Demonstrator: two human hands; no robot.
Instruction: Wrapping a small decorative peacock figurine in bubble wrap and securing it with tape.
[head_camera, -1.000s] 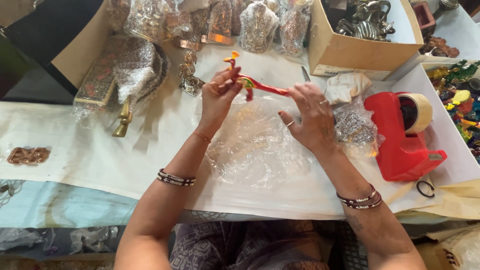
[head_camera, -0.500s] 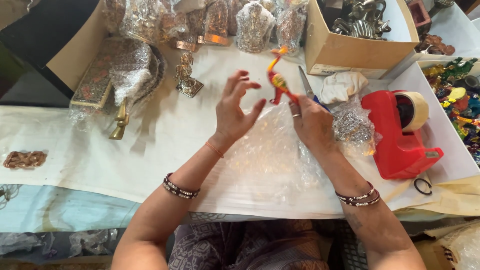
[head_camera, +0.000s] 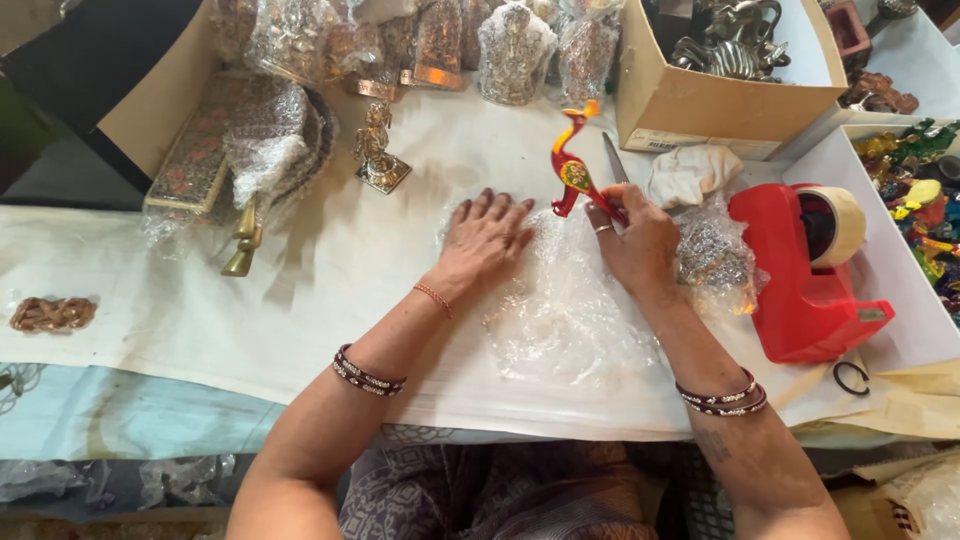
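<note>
Surface: white paper-covered table (head_camera: 300, 300), crowded along its far edge with wrapped goods.
Left hand: left hand (head_camera: 487, 238) lies palm down, fingers (head_camera: 495, 207) spread flat and holding nothing, pressing the clear sheet of bubble wrap (head_camera: 570, 315) against the table.
Right hand: right hand (head_camera: 640, 243) has its fingers closed around the base of the red painted bird figurine with a yellow beak (head_camera: 572, 160), a ring showing on one finger.
Figurine: upright, at the far edge of the bubble wrap, between the two hands.
Right of the hands: small bubble-wrapped silver bundle (head_camera: 712, 262) touches the right wrist; just beyond it stands a red tape dispenser with a roll of tan tape (head_camera: 805, 270).
Behind the figurine: scissors (head_camera: 614, 158), a crumpled white cloth (head_camera: 688, 174) and an open cardboard box holding metal figures (head_camera: 700, 100).
Left side: small brass statuette (head_camera: 376, 150) and a brass bell-shaped piece (head_camera: 241, 240), both well apart from the hands.
</note>
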